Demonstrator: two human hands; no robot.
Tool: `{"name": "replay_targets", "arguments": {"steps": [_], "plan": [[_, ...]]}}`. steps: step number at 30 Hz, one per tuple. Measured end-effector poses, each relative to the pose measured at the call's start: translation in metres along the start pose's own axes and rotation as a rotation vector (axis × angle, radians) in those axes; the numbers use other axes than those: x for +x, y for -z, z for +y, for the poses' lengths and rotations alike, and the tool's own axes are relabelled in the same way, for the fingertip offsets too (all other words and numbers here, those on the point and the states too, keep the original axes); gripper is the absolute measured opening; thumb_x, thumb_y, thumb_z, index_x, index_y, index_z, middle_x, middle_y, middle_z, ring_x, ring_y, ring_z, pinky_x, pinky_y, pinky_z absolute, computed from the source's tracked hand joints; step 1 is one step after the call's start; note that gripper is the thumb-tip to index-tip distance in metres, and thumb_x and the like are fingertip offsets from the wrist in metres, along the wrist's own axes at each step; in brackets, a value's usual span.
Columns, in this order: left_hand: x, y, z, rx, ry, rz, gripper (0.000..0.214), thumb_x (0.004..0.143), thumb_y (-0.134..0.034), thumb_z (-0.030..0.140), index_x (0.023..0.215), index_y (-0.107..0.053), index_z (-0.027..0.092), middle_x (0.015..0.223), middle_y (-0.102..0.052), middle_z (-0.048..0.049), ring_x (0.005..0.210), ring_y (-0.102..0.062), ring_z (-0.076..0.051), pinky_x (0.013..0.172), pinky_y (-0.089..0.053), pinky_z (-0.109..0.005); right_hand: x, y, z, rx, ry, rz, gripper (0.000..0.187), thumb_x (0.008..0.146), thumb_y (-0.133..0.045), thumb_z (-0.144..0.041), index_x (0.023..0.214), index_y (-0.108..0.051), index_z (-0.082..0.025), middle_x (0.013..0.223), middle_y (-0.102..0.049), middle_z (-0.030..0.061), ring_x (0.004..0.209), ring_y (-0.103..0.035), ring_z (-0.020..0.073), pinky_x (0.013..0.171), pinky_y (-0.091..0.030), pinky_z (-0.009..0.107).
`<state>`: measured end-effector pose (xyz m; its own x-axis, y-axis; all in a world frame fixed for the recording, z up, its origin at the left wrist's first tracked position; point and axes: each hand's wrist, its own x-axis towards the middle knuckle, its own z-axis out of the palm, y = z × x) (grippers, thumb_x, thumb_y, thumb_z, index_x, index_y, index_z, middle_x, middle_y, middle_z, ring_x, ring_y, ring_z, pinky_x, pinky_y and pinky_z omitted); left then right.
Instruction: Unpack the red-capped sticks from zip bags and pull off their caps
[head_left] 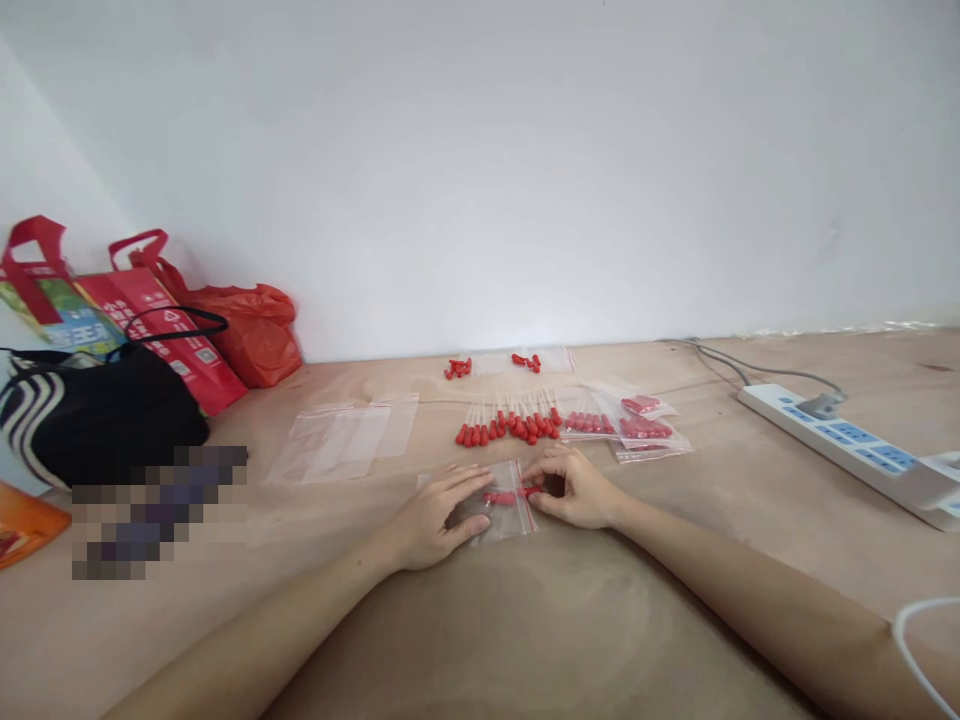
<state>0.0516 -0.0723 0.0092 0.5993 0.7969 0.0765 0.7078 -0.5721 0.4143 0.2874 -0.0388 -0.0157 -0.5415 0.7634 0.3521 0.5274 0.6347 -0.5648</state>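
In the middle of the table a clear zip-lock bag (499,522) lies flat, with red rubber bulbs (501,498) inside it. My left hand (442,518) rests on its left side, fingers and thumb spread apart and touching the plastic. At the bag's red-striped mouth, my right hand (570,487) is closed, pinching a red rubber bulb (532,491) between thumb and fingers. The fingers partly hide this bulb. Beyond my hands lies a row of droppers (510,428), clear thin tubes with red bulbs pointing towards me.
Filled zip bags (645,430) lie right of the droppers; flat clear bags (349,435) lie to the left. Loose red bulbs (457,369) sit near the wall. A power strip (847,445) is at the right, shopping bags (169,335) and a black bag (112,415) at the left.
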Motion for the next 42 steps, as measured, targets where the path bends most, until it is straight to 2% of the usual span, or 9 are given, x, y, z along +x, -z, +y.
{"name": "replay_targets", "arguments": {"steps": [7, 14, 18, 20, 24, 30, 34, 37, 42], "plan": [[0.000, -0.001, -0.004, -0.019, -0.009, 0.026, 0.053, 0.080, -0.048, 0.043, 0.129, -0.037, 0.024, 0.131, -0.043, -0.0065, 0.121, -0.038, -0.022, 0.101, -0.030, -0.039, 0.007, -0.009, -0.013, 0.128, 0.001, 0.081, 0.011, 0.074, -0.059, -0.029, 0.076, -0.065, -0.020, 0.069, -0.062, 0.0016, 0.068, -0.052, 0.0134, 0.066, -0.039, 0.026], [0.000, -0.002, -0.004, -0.019, -0.001, 0.043, 0.053, 0.080, -0.048, 0.043, 0.128, -0.037, 0.025, 0.128, -0.046, -0.0061, 0.119, -0.040, -0.023, 0.100, -0.032, -0.039, 0.013, -0.011, -0.024, 0.201, 0.060, -0.041, 0.022, 0.060, -0.071, -0.035, 0.076, -0.064, -0.022, 0.082, -0.064, -0.0012, 0.078, -0.055, 0.0148, 0.075, -0.038, 0.028], [0.000, 0.001, 0.000, -0.021, 0.018, 0.020, 0.053, 0.080, -0.047, 0.044, 0.128, -0.038, 0.024, 0.129, -0.045, -0.0065, 0.119, -0.039, -0.022, 0.100, -0.032, -0.038, 0.010, -0.010, -0.025, 0.163, 0.006, -0.012, 0.009, 0.066, -0.064, -0.028, 0.069, -0.061, -0.019, 0.066, -0.060, -0.0014, 0.065, -0.052, 0.0122, 0.066, -0.040, 0.026], [0.000, 0.001, 0.001, -0.030, 0.012, 0.026, 0.052, 0.080, -0.047, 0.044, 0.127, -0.038, 0.025, 0.129, -0.046, -0.0060, 0.119, -0.040, -0.023, 0.100, -0.032, -0.038, 0.007, -0.009, -0.022, 0.193, -0.021, 0.001, 0.006, 0.065, -0.062, -0.022, 0.069, -0.061, -0.018, 0.068, -0.060, -0.0005, 0.063, -0.051, 0.0116, 0.061, -0.040, 0.024], [0.000, 0.001, -0.001, -0.045, 0.002, 0.038, 0.051, 0.080, -0.048, 0.042, 0.128, -0.038, 0.026, 0.129, -0.046, -0.0051, 0.119, -0.040, -0.023, 0.099, -0.032, -0.038, 0.003, -0.005, -0.010, 0.413, -0.158, 0.049, 0.017, 0.059, -0.057, -0.014, 0.076, -0.058, -0.017, 0.075, -0.061, 0.0013, 0.064, -0.054, 0.0112, 0.057, -0.043, 0.022], [-0.001, 0.001, -0.002, -0.054, 0.014, 0.021, 0.052, 0.080, -0.049, 0.041, 0.128, -0.037, 0.026, 0.130, -0.045, -0.0053, 0.120, -0.039, -0.023, 0.100, -0.031, -0.039, 0.006, 0.003, -0.005, 0.899, -0.293, 0.129, 0.019, 0.060, -0.060, -0.024, 0.077, -0.050, -0.019, 0.064, -0.059, -0.0026, 0.057, -0.056, 0.0108, 0.058, -0.045, 0.026], [-0.001, 0.002, -0.001, -0.049, 0.018, 0.016, 0.052, 0.080, -0.048, 0.041, 0.129, -0.037, 0.026, 0.130, -0.044, -0.0058, 0.118, -0.041, -0.022, 0.099, -0.032, -0.038, 0.010, 0.000, -0.008, 0.919, -0.323, 0.245, 0.025, 0.059, -0.066, -0.027, 0.077, -0.052, -0.019, 0.068, -0.057, -0.0030, 0.062, -0.057, 0.0095, 0.061, -0.044, 0.023], [-0.001, 0.004, -0.001, -0.032, 0.006, -0.013, 0.054, 0.082, -0.046, 0.043, 0.131, -0.033, 0.027, 0.133, -0.041, -0.0055, 0.121, -0.037, -0.022, 0.101, -0.030, -0.039, 0.014, 0.000, -0.004, 0.861, -0.377, 0.372, 0.028, 0.059, -0.067, -0.033, 0.078, -0.053, -0.017, 0.064, -0.055, -0.0027, 0.056, -0.054, 0.0086, 0.055, -0.042, 0.022], [0.000, 0.008, -0.006, 0.067, -0.091, -0.171, 0.047, 0.083, -0.042, 0.048, 0.128, -0.034, 0.039, 0.143, -0.022, 0.0011, 0.132, -0.013, -0.026, 0.105, -0.008, -0.051, 0.021, 0.019, 0.008, 0.758, -0.339, 0.756, 0.030, 0.062, -0.066, -0.035, 0.084, -0.052, -0.018, 0.062, -0.050, -0.0043, 0.052, -0.049, 0.0074, 0.051, -0.042, 0.021]]}}
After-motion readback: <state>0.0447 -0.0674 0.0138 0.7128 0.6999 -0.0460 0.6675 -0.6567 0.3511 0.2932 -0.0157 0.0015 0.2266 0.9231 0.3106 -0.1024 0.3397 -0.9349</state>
